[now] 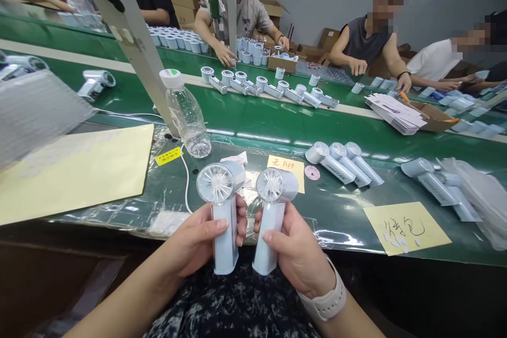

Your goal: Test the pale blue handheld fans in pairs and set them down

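Note:
My left hand is shut around the handle of a pale blue handheld turbo fan, holding it upright with the thumb across the front. My right hand grips a matching fan the same way, a white strap watch on that wrist. The two fan heads nearly touch above my fingers, their clear grilles facing me. Several more fans lie on the plastic-covered belt to the right, out of reach of my fingers.
A green conveyor belt runs across the view, with a water bottle, yellow paper sheets, and a stack of printed cards. Fans and parts line the far belt. Several co-workers sit across it, and a grey metal post rises at left.

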`<state>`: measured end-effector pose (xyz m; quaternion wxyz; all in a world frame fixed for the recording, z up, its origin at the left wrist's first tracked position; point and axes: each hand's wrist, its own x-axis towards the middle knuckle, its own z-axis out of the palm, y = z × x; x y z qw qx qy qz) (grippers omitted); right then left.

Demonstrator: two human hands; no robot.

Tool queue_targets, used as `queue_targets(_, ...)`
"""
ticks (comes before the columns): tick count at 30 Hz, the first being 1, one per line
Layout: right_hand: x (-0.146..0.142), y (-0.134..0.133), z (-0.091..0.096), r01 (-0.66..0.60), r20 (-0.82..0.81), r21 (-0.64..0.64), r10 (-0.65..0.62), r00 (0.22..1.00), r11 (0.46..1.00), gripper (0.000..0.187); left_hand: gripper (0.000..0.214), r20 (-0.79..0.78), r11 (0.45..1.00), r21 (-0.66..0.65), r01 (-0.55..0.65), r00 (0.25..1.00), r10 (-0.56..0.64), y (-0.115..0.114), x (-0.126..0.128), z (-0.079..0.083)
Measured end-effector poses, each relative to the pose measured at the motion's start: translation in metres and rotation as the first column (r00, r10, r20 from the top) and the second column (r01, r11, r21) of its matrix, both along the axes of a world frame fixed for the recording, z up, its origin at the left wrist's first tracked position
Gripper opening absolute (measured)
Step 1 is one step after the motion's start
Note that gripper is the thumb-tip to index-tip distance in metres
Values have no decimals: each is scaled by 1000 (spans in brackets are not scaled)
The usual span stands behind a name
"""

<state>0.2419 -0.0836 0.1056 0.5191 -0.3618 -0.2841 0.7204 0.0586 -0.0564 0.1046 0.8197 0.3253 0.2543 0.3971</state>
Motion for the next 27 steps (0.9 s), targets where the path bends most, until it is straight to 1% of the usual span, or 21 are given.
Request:
queue_targets(4, 1, 0, -3, -11, 45, 33, 9, 999, 999, 55, 34, 23, 1000, -13, -3, 1000, 3, 3, 0, -4)
queue_targets(7, 0, -1, -5, -41, 58, 83, 36, 998, 996, 49, 33, 45, 998, -51, -20, 999, 22, 8, 0, -15)
queue_targets(9, 0, -1, -6, -45, 99, 129, 32, 995, 991, 46, 33, 72, 996, -82, -27, 997, 33, 11, -1, -24)
queue_targets(11, 0, -2, -7, -39, 191, 171, 6, 982, 984, 55, 32, 106, 996, -86, -3, 994, 12, 11, -2, -31)
queue_targets(13, -1, -3, -8, -36, 296, 191, -22, 955, 981, 73, 34, 135, 997, -56, 45, 990, -37, 9, -3, -34)
queue_targets(14, -1, -4, -8, -36, 337, 193, -32, 941, 981, 80, 35, 143, 997, -35, 70, 988, -64, 7, -3, -34)
queue_targets(16, -1, -6, -8, -40, 386, 189, -37, 922, 981, 87, 37, 148, 994, 5, 105, 983, -105, 4, -3, -30)
queue_targets(21, -1, -9, -10, -16, 424, 204, -74, 903, 979, 81, 39, 157, 991, 44, 127, 979, -132, 3, -2, -19)
queue_targets(27, 1, -7, -6, -11, 375, 233, -79, 924, 972, 73, 43, 132, 993, -9, 122, 984, -119, 2, 0, -20)
